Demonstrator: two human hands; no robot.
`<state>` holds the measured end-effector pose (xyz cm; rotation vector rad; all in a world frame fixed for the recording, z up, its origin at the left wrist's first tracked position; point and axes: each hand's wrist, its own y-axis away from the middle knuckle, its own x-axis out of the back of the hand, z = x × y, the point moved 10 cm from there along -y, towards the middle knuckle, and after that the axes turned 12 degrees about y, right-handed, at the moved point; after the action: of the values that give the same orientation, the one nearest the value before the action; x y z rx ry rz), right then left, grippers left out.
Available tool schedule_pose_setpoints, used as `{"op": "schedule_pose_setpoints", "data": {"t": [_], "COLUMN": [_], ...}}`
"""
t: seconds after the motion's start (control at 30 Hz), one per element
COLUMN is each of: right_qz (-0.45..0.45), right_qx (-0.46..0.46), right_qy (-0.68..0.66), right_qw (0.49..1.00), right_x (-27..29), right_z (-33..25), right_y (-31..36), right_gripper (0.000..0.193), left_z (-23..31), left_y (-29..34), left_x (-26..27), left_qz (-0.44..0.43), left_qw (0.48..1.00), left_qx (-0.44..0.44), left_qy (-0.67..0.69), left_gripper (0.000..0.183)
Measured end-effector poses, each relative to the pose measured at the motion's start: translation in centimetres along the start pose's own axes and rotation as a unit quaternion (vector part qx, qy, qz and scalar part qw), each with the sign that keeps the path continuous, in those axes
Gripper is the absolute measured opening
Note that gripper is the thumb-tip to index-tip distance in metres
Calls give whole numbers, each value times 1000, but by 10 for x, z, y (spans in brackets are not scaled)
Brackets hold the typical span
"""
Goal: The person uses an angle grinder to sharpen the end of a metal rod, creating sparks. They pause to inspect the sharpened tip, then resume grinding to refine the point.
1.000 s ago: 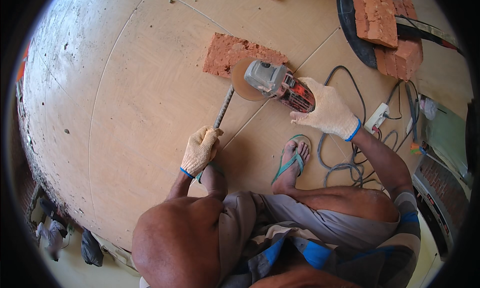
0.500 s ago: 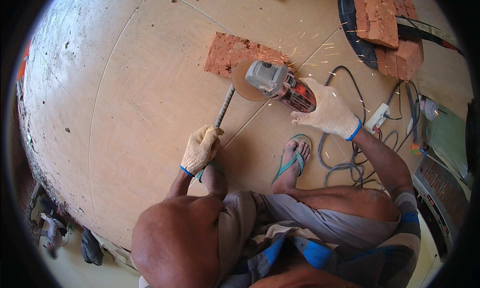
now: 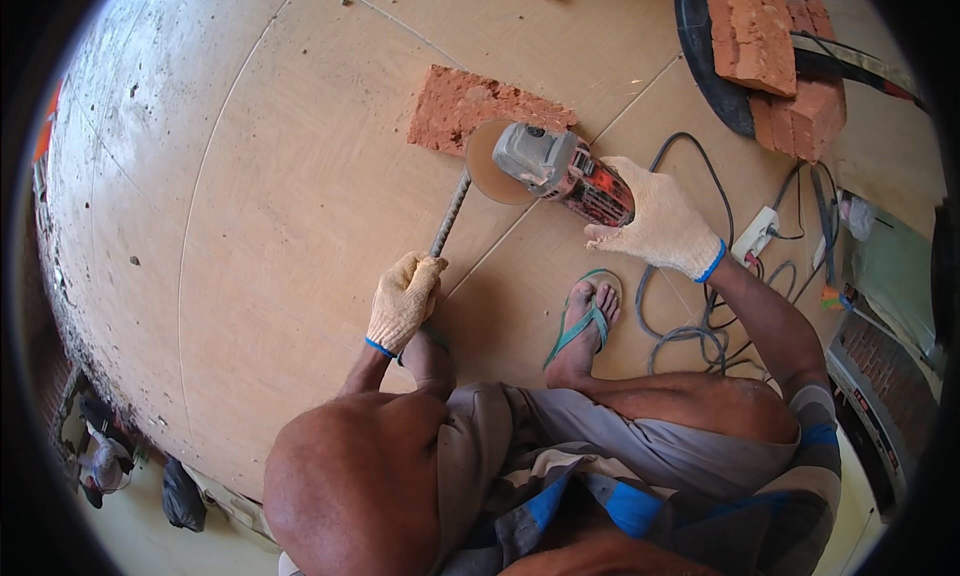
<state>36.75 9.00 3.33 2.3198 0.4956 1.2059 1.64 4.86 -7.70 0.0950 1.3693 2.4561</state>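
R grip (image 3: 655, 221) on red/grey grinder (image 3: 590, 181), any txt too blurred.

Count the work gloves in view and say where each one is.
2. One glove is on the left hand, gripping the ribbed rod; a second glove is on the right hand, holding the angle grinder. Others may be hidden.

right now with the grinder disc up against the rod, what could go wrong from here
The disc might bind on the ribbed rod, wrenching it, since only the left hand is seen steadying it.

If the right hand lost control of the grinder, the disc could swing toward the right foot, bare-toed in a flip-flop.

Stray sparks could also burn those toes.
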Motion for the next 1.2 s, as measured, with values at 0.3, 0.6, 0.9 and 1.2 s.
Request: {"op": "schedule_pose_setpoints", "data": {"t": [0.3,0.6,0.9,1.2], "right_qz": [-3,6,22,7], "right_qx": [1,4,-3,13], "right_qy": [-4,-6,-3,-12], "right_qw": [1000,1000,1000,1000], "right_x": [1,1,8,-1], "right_z": [-4,-3,-5,-15], "right_y": [0,2,13,9], "right_gripper": [76,77,78,71], "left_z": [-5,-8,-1,-7], "left_y": [-2,0,5,4], "left_x": [2,5,-7,-8], "left_qz": [38,75,-7,-43], "left_qw": [999,997,999,998], "left_qx": [-2,-22,-5,2], "left_qy": [-10,-26,39,51], "left_gripper": [28,29,31,45]}}
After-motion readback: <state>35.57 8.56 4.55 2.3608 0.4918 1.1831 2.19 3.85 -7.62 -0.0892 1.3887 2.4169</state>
